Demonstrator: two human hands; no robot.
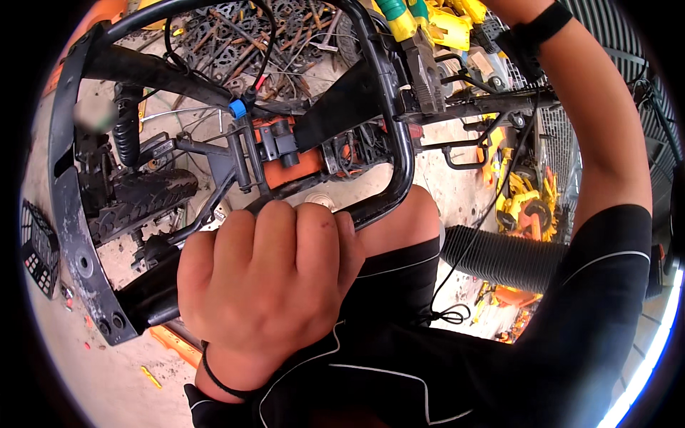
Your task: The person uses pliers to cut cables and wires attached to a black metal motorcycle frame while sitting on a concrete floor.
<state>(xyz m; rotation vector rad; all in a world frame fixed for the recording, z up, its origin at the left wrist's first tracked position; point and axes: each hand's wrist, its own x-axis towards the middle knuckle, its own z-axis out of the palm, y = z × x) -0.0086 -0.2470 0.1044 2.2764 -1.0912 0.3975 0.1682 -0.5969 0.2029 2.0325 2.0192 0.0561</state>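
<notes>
My left hand (267, 274) is closed around the lower bar of a black tubular metal frame (402, 160), knuckles up. At the upper right my right arm reaches to the top edge. Just past its black wristband a bit of my right hand (515, 8) shows; the fingers are out of view. Close by, pliers (426, 80) with green and yellow handles point down, their jaws at a black bar beside the frame. Whether my right hand holds them is hidden. Inside the frame are a blue clip (237, 108), black cables and an orange panel (294, 171).
A black tyre (146, 203) and a flat metal bracket (71, 235) lie left. Rusty chainrings and rods (242, 43) are heaped at the back. Yellow parts (524, 203) and a ribbed black tube (503, 258) are right. A keypad device (39, 250) sits far left.
</notes>
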